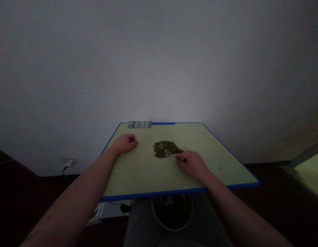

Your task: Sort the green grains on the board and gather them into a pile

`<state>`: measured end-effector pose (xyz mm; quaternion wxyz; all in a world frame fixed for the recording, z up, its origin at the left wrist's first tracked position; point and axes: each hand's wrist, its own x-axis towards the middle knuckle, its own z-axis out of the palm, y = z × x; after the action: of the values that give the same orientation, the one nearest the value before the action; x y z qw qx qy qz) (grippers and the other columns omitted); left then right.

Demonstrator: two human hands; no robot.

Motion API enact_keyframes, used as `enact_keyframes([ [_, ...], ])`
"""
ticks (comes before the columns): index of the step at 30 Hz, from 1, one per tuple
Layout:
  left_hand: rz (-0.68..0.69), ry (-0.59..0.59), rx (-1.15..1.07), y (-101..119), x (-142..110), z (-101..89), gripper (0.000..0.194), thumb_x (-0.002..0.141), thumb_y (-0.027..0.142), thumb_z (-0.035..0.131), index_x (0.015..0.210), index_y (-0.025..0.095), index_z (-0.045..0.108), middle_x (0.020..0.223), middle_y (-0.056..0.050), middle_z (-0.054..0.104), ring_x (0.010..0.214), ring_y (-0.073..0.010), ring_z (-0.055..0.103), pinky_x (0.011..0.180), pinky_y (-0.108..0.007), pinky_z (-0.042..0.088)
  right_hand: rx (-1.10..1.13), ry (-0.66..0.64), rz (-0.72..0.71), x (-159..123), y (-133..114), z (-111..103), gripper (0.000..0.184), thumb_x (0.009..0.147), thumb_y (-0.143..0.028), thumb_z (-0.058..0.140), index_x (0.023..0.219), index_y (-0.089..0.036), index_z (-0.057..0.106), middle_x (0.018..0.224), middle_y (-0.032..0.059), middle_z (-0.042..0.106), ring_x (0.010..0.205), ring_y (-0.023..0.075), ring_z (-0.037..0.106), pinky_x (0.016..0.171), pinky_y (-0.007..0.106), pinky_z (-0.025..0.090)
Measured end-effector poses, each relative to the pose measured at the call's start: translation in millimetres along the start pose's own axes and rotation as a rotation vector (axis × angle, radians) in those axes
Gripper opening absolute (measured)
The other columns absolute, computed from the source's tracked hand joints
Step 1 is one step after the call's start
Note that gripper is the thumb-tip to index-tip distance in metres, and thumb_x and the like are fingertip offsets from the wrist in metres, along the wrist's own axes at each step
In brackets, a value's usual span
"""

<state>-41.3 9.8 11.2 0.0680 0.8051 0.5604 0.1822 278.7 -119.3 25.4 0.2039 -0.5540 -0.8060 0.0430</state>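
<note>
A spread pile of small green-brown grains point(165, 147) lies on the pale, blue-edged table point(138, 175). My right hand point(193, 164) rests at the pile's near right edge, its fingers pinched round a thin, pointed metal-looking tool point(173, 156). The tip of that tool reaches in among the grains; the rest is hidden by my fingers. To the left of the pile, my left hand point(125, 142) lies on the tabletop with its fingers curled in, and nothing shows in it.
A blurred-out flat object point(139, 124) sits at the table's far edge, against the wall. Below the near edge, a round metal bowl point(171, 229) rests between my legs. A small dark sliver point(220, 167) lies at the right. A plug point(68, 163) sits in the wall.
</note>
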Motion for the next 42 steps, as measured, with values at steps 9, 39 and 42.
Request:
enact_keyframes([
  [9, 0.025, 0.017, -0.006, -2.0, 0.9, 0.9, 0.025, 0.070, 0.041, 0.048, 0.065, 0.018, 0.054, 0.061, -0.001, 0.055, 0.056, -0.0119, 0.046, 0.053, -0.025, 0.031, -0.019, 0.032, -0.040, -8.2, -0.3, -1.0, 0.022, 0.080, -0.024, 0.049, 0.088, -0.022, 0.069, 0.084, 0.0026, 0.069, 0.079, 0.0163, 0.059, 0.074, 0.027, 0.043],
  [39, 0.020, 0.013, 0.016, -1.8, 1.2, 1.2, 0.026, 0.072, 0.041, 0.048, 0.065, 0.017, 0.054, 0.060, -0.001, 0.054, 0.056, -0.0115, 0.046, 0.053, -0.024, 0.029, -0.018, -0.056, -0.096, 6.9, 3.3, -0.6, 0.023, 0.078, -0.025, 0.050, 0.091, -0.025, 0.069, 0.081, 0.0019, 0.068, 0.076, 0.0157, 0.058, 0.066, 0.025, 0.039],
  [42, 0.017, 0.008, 0.013, -1.7, 1.2, 0.9, 0.026, 0.072, 0.041, 0.048, 0.066, 0.017, 0.054, 0.061, -0.001, 0.055, 0.057, -0.0115, 0.046, 0.053, -0.024, 0.030, -0.009, -0.068, -0.127, 4.6, 1.9, -2.0, 0.022, 0.078, -0.025, 0.051, 0.088, -0.025, 0.070, 0.077, 0.0016, 0.067, 0.073, 0.0151, 0.057, 0.065, 0.025, 0.038],
])
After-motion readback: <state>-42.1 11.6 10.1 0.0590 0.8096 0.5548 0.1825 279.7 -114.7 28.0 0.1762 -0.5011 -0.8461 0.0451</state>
